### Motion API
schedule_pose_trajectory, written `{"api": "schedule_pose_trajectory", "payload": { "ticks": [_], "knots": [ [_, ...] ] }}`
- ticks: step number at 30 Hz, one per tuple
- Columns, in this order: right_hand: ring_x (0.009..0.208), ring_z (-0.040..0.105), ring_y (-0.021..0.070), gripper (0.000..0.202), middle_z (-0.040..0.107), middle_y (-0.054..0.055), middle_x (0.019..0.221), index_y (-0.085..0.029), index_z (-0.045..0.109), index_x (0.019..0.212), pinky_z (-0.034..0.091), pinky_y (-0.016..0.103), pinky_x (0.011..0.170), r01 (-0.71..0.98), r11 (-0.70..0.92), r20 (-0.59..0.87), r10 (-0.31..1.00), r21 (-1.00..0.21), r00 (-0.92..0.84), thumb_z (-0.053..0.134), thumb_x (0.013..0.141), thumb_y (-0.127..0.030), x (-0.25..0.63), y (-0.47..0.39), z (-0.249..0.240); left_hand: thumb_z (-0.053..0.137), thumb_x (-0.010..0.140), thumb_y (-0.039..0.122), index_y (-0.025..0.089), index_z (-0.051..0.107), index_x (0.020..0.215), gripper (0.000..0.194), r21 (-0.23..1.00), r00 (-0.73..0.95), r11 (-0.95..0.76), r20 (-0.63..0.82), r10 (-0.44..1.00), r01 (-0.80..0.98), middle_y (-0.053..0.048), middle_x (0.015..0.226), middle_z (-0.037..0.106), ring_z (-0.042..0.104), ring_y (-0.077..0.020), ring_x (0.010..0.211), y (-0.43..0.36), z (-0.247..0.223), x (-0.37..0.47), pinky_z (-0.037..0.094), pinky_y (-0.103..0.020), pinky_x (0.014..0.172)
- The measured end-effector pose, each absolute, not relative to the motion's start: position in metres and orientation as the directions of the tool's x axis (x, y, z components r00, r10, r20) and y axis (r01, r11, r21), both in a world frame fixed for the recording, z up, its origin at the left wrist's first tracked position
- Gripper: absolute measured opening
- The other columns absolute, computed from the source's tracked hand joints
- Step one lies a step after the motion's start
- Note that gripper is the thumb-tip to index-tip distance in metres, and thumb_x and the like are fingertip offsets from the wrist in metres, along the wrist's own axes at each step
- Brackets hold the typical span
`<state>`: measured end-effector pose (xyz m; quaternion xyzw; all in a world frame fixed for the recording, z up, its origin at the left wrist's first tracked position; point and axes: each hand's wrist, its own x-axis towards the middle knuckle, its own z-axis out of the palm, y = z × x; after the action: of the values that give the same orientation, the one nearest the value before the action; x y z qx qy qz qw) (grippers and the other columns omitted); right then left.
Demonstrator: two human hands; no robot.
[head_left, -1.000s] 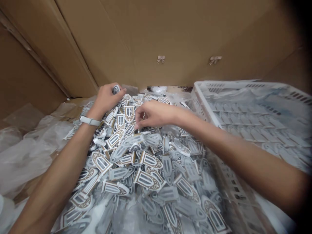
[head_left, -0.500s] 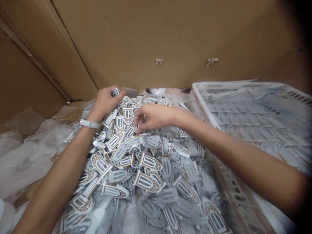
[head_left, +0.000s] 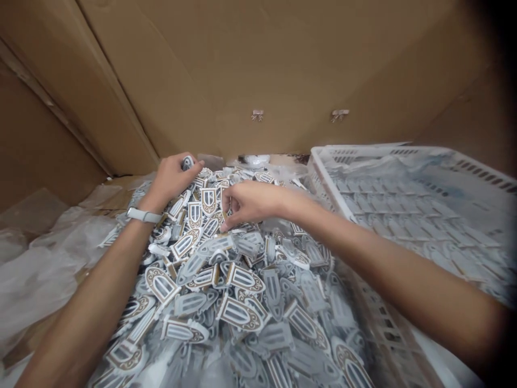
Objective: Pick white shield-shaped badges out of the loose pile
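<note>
A large heap of small arched window-shaped pieces (head_left: 240, 312) fills the middle, white and grey, many with brown scrollwork on one face. At the heap's far left, my left hand (head_left: 172, 180) is closed round a grey arched window piece (head_left: 187, 163), which shows between thumb and fingers. My right hand (head_left: 252, 203) reaches in from the right over the upper middle of the heap. Its fingers are curled and the thumb points down at the pieces. Whatever lies between those fingertips is mostly hidden.
On the right stands a white plastic crate (head_left: 331, 188) with rows of pieces under clear film. Crumpled plastic bags (head_left: 44, 264) lie at left. A cardboard wall (head_left: 226, 70) rises behind, with two small bow-shaped items (head_left: 257, 115) on it.
The whole scene has shifted slightly down and left in view. My left hand keeps its piece. The right hand stays over the same part of the heap, its fingers moving only slightly.
</note>
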<state>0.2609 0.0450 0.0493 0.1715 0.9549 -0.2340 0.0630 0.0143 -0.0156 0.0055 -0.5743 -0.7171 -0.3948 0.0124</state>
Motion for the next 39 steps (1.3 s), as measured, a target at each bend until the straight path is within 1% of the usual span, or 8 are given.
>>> {"api": "schedule_pose_trajectory", "payload": {
  "ticks": [3,9,17,21,27,32,35,39],
  "knots": [
    [0.082,0.061,0.0169,0.046,0.075,0.005,0.103,-0.018,0.074,0.112,0.038,0.031,0.073,0.335,0.838,-0.200,0.274,-0.430,-0.941,0.092,0.083,-0.049,0.2612,0.0461,0.0493,0.065,0.094,0.052,0.021,0.071,0.082,0.034,0.549,-0.334,0.024,0.473,0.815,0.835,-0.002,0.081,0.072,0.063,-0.0202,0.080,-0.0162,0.0061,0.0154,0.041,-0.034,0.075],
    [0.081,0.061,0.0144,0.036,0.075,0.002,0.098,-0.018,0.074,0.114,0.040,0.029,0.078,0.284,0.851,-0.218,0.206,-0.442,-0.954,0.091,0.085,-0.030,0.2620,0.0473,0.0526,0.064,0.094,0.052,0.020,0.071,0.084,0.034,0.543,-0.345,0.045,0.465,0.815,0.838,-0.001,0.083,0.073,0.063,-0.0195,0.081,-0.0176,0.0069,0.0166,0.042,-0.032,0.075],
    [0.081,0.062,0.0134,0.033,0.075,0.002,0.097,-0.016,0.075,0.119,0.041,0.029,0.078,0.274,0.869,-0.205,0.205,-0.412,-0.957,0.084,0.088,-0.018,0.2633,0.0483,0.0534,0.062,0.093,0.054,0.021,0.071,0.084,0.035,0.525,-0.338,0.060,0.453,0.825,0.849,-0.002,0.080,0.071,0.063,-0.0201,0.080,-0.0166,0.0069,0.0143,0.041,-0.033,0.074],
    [0.082,0.063,0.0141,0.039,0.076,0.002,0.099,-0.017,0.072,0.127,0.041,0.029,0.079,0.299,0.854,-0.193,0.237,-0.427,-0.952,0.083,0.089,-0.018,0.2647,0.0480,0.0508,0.063,0.092,0.055,0.021,0.072,0.085,0.035,0.536,-0.346,0.061,0.448,0.825,0.842,-0.002,0.084,0.074,0.065,-0.0212,0.084,-0.0165,0.0071,0.0150,0.042,-0.033,0.077],
    [0.084,0.065,0.0158,0.046,0.076,0.004,0.100,-0.020,0.071,0.140,0.043,0.030,0.081,0.276,0.859,-0.198,0.208,-0.430,-0.958,0.079,0.094,-0.020,0.2670,0.0463,0.0521,0.062,0.092,0.056,0.022,0.071,0.086,0.036,0.527,-0.334,0.052,0.457,0.824,0.848,-0.002,0.087,0.075,0.067,-0.0212,0.086,-0.0155,0.0058,0.0128,0.044,-0.033,0.079],
    [0.087,0.065,0.0158,0.041,0.076,0.005,0.104,-0.020,0.073,0.135,0.043,0.029,0.081,0.274,0.865,-0.183,0.215,-0.419,-0.959,0.078,0.094,-0.021,0.2668,0.0447,0.0534,0.062,0.092,0.057,0.022,0.072,0.087,0.037,0.528,-0.337,0.054,0.457,0.823,0.847,-0.002,0.089,0.076,0.067,-0.0214,0.087,-0.0137,0.0045,0.0104,0.044,-0.033,0.080],
    [0.083,0.063,0.0149,0.043,0.075,0.003,0.098,-0.017,0.073,0.132,0.043,0.028,0.079,0.277,0.854,-0.194,0.211,-0.441,-0.958,0.083,0.090,-0.022,0.2661,0.0451,0.0528,0.062,0.092,0.057,0.021,0.073,0.087,0.037,0.534,-0.339,0.052,0.455,0.824,0.844,-0.001,0.087,0.075,0.066,-0.0208,0.086,-0.0128,0.0043,0.0106,0.044,-0.032,0.079],
    [0.079,0.062,0.0143,0.045,0.073,0.000,0.088,-0.018,0.075,0.125,0.042,0.028,0.078,0.253,0.843,-0.233,0.157,-0.475,-0.960,0.089,0.084,-0.024,0.2652,0.0480,0.0516,0.063,0.092,0.057,0.021,0.072,0.086,0.038,0.540,-0.341,0.049,0.454,0.823,0.840,-0.001,0.085,0.075,0.066,-0.0201,0.084,-0.0135,0.0041,0.0101,0.043,-0.032,0.078]
  ]
}}
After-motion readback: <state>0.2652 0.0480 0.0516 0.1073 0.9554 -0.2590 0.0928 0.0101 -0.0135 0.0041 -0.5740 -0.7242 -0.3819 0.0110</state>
